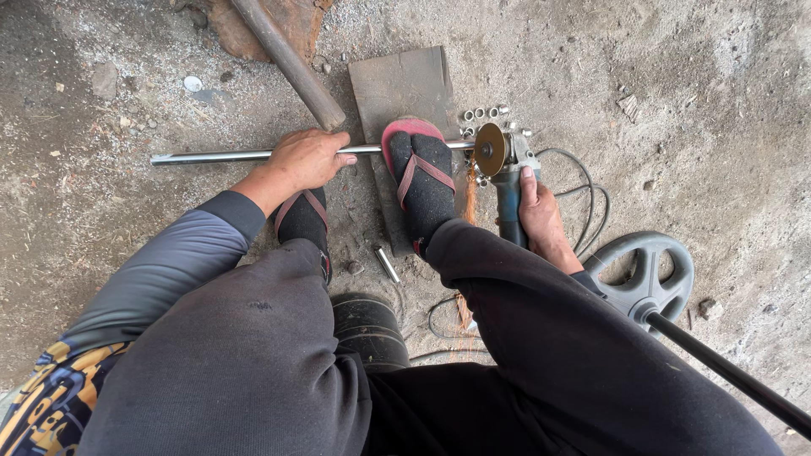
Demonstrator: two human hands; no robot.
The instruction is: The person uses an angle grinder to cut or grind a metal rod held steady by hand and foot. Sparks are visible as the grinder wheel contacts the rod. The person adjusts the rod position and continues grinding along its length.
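Dark-trousered knees frame my left hand gripping a long silver metal pipe; right hand clasps a blue-grey angle grinder mid-cut, small cut silver rings piled beyond it, much pipe uncut.

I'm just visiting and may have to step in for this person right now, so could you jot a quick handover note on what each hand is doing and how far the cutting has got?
Left hand: pressing the long shiny metal tube against the ground.
Right hand: gripping the blue-grey angle grinder; its gold cutting disc meets the tube's end, orange sparks falling.
A sandalled foot pins the tube on a flat grey board.
Done: several short cut metal rings lie beside the disc, and one short piece near the feet.
Left: most of the tube is uncut.
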